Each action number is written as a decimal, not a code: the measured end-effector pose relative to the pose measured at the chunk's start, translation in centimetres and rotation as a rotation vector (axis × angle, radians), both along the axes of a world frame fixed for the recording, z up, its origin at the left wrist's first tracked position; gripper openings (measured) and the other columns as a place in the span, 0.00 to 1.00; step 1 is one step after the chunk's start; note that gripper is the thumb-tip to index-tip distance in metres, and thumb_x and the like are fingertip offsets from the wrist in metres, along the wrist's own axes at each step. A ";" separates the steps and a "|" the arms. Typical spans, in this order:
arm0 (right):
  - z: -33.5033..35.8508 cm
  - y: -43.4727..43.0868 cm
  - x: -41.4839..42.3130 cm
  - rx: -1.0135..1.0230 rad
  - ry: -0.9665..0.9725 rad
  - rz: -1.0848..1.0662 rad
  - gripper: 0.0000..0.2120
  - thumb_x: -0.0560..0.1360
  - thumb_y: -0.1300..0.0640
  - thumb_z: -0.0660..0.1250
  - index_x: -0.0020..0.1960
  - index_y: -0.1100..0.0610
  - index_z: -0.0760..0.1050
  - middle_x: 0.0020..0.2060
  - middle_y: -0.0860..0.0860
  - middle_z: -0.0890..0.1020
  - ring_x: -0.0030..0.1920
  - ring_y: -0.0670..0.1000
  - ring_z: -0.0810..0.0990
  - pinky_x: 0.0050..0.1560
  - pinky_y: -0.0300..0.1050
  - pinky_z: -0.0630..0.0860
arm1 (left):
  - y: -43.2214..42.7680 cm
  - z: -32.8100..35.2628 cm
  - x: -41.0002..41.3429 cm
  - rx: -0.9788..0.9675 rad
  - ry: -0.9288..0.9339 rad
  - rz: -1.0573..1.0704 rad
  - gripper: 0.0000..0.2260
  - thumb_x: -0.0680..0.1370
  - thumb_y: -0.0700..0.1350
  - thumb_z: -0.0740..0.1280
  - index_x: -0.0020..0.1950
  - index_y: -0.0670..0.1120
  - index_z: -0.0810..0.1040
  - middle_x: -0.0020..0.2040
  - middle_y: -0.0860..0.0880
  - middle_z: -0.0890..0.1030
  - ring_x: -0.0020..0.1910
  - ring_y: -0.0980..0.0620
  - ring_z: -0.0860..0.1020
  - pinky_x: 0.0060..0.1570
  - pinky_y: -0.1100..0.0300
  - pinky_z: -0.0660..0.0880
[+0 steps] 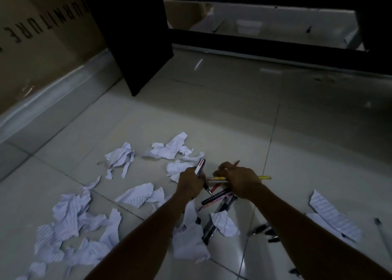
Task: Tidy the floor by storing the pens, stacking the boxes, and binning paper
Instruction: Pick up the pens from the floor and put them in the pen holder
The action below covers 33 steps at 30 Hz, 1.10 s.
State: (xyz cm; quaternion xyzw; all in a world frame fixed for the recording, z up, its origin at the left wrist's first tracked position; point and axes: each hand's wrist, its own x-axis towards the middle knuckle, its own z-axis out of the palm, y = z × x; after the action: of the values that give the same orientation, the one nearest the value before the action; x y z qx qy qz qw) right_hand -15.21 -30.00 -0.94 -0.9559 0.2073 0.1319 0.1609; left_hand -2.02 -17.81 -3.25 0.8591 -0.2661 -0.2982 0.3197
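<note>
My left hand [191, 181] is closed around a white marker [199, 166] with a red band, plus a dark pen whose tip pokes out below the fist. My right hand [239, 179] grips a bundle of pens: a yellow one [264, 177] sticks out to the right and a red one [236, 163] points up. More dark pens [216, 198] lie on the tiled floor just under both hands. Crumpled white lined paper [70, 214] is scattered across the floor to the left, with further scraps [169, 150] beyond my hands.
A large cardboard box [42, 46] printed with letters stands at the far left. A black furniture panel [135, 35] rises behind the mess. Loose pens [265, 230] and a lined sheet [331, 214] lie at the right. A pale pen [381, 233] lies near the right edge.
</note>
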 end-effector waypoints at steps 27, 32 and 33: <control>-0.9 -4.5 -4.4 -0.060 0.065 -0.214 0.21 0.78 0.54 0.61 0.70 0.46 0.66 0.59 0.54 0.75 0.58 0.58 0.76 0.55 0.51 0.73 | 3.8 0.7 -0.2 0.006 -0.055 -0.404 0.06 0.69 0.50 0.73 0.39 0.50 0.77 0.35 0.51 0.81 0.35 0.54 0.79 0.37 0.60 0.74; -1.5 -3.6 -4.3 -0.108 0.015 -0.284 0.16 0.79 0.50 0.60 0.66 0.51 0.69 0.57 0.55 0.75 0.55 0.58 0.77 0.51 0.51 0.74 | 1.6 0.1 -1.1 0.062 -0.069 -0.466 0.15 0.64 0.60 0.70 0.42 0.51 0.75 0.39 0.48 0.80 0.39 0.49 0.80 0.37 0.60 0.72; -1.5 -3.4 -4.4 -0.117 0.015 -0.287 0.16 0.79 0.49 0.60 0.65 0.52 0.69 0.56 0.55 0.75 0.54 0.58 0.78 0.50 0.51 0.75 | 1.5 -0.4 -1.3 0.083 -0.078 -0.489 0.18 0.64 0.60 0.69 0.45 0.50 0.76 0.40 0.48 0.81 0.41 0.48 0.80 0.38 0.59 0.73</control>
State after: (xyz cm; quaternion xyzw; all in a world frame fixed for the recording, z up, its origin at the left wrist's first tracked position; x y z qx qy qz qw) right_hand -19.58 -33.37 -2.47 -0.9232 0.3502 0.1026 0.1203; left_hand -3.36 -16.30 -3.61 0.7924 -0.4657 -0.3440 0.1921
